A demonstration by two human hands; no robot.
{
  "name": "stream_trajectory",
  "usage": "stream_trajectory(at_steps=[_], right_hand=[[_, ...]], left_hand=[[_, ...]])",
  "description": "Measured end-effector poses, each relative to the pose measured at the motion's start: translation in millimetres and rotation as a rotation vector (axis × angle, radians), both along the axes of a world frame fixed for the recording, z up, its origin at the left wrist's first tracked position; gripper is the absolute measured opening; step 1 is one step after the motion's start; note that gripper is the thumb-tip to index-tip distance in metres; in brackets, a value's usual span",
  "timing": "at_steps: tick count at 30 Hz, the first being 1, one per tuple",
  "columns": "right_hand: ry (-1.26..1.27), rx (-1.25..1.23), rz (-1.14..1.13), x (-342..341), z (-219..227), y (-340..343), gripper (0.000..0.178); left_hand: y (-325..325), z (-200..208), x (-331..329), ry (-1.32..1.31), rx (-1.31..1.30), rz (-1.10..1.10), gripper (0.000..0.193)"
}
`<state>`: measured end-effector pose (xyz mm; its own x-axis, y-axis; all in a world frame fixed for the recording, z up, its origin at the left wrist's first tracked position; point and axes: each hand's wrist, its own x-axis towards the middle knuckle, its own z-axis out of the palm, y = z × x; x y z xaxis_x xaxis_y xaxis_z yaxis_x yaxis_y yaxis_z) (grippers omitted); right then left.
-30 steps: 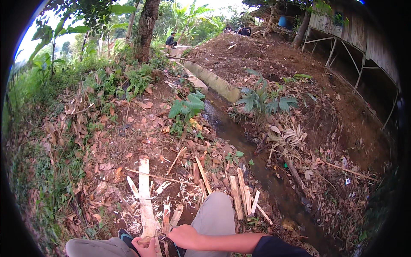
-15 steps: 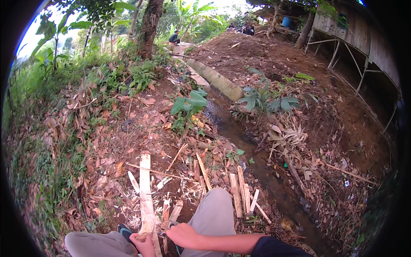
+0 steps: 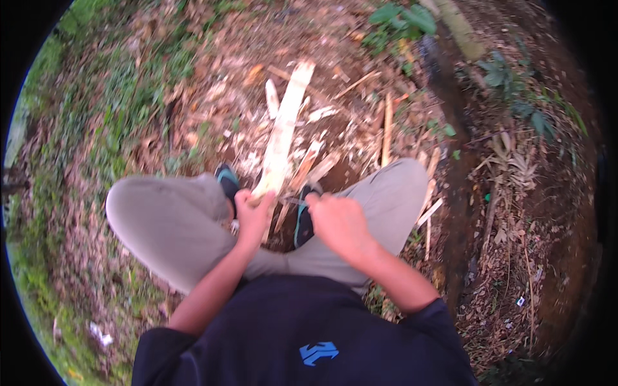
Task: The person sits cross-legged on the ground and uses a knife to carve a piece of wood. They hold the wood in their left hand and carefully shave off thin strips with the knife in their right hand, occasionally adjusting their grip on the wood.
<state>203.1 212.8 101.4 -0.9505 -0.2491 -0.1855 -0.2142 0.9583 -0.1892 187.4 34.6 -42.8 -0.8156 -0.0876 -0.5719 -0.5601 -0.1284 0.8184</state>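
Gripping the pale plank (image 3: 282,138) where it ends between your shoes (image 3: 304,225), your left hand (image 3: 253,209) risks a cut if the thin, seemingly bladed tool (image 3: 293,201) clenched in your right hand (image 3: 336,217) slips off the plank's edge.

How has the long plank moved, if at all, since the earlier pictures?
No, not visibly: the plank keeps its place just right of the pale strip; the view has tilted.

Leaf-strewn ground (image 3: 225,48) in daylight
Grass (image 3: 145,83) at ten o'clock, leafy plant (image 3: 415,20) at one, dark ditch (image 3: 452,116) at two.
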Motion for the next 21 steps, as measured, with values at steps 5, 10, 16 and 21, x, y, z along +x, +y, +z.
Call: stream_trajectory(at_steps=[5, 10, 16, 21], right_hand=[[-0.015, 0.016, -0.073, 14, -4, -2, 0.012], [-0.176, -0.092, -0.165, 14, -8, 10, 0.017], [-0.212, -0.212, -0.315, 16, -2, 13, 0.016], [-0.221, -0.28, -0.302, 14, -1, 11, 0.015]], left_hand=[[-4, 2, 0, -0.059, -0.052, -0.044, 0.049], [3, 13, -2, -0.105, -0.026, -0.011, 0.048], [9, 17, -6, -0.083, -0.028, -0.017, 0.047], [5, 13, -5, -0.069, -0.04, -0.015, 0.048]])
